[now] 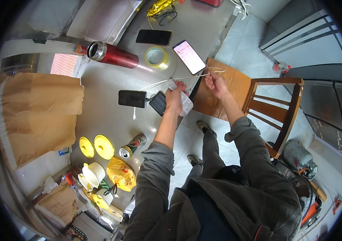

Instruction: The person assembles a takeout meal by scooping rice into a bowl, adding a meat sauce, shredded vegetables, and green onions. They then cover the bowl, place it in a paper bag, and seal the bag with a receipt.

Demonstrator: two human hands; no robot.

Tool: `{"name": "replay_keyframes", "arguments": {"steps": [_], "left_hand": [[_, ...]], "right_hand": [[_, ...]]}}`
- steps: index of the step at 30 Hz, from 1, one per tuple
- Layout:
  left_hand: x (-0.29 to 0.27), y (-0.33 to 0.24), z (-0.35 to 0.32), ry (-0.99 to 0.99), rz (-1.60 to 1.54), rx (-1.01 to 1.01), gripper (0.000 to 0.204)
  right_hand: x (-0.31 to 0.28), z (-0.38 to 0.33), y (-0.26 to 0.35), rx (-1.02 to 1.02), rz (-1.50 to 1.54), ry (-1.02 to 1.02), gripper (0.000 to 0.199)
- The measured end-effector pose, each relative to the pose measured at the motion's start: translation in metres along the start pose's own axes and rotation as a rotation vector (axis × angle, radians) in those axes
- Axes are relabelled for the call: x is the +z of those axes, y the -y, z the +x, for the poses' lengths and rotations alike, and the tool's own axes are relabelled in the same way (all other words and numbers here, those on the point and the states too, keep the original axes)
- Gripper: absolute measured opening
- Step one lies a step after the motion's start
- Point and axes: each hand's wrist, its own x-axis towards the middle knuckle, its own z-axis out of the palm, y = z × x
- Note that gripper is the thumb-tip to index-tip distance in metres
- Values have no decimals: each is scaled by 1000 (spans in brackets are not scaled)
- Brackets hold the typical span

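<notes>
My left hand [174,99] is closed on a printed paper slip [186,104], over the edge of the metal table [102,86]. My right hand [217,85], above the wooden chair seat, has its fingers pinched around a thin white charging cable [195,76] that trails onto the table. A smartphone with a lit screen [190,57] lies at the table's edge, just beyond my hands. Left of my left hand are a black power bank [157,103] and a dark-screened phone [132,99], joined by a short cable. A white plug end [134,114] lies below that phone.
Farther along the table lie a red thermos [119,56], a tape roll [156,56] and another phone [154,37]. A drink can [133,146], yellow lids [104,147] and a yellow bag [121,174] are near left. The wooden chair [275,106] stands at right, a gas cylinder [299,158] behind it.
</notes>
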Motion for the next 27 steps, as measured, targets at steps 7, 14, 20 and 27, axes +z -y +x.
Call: {"name": "replay_keyframes", "arguments": {"steps": [7, 14, 20, 27], "left_hand": [[12, -12, 12, 72, -164, -3, 55], [16, 10, 5, -60, 763, 358, 25], [22, -3, -46, -111, 1287, 313, 31], [25, 1, -33, -129, 1383, 461, 48]], "right_hand": [[27, 25, 14, -176, 1, 16, 18], [-33, 64, -79, 115, -109, -168, 58], [26, 11, -92, 28, 65, 340, 72], [-17, 16, -110, 59, 443, 129, 46]]}}
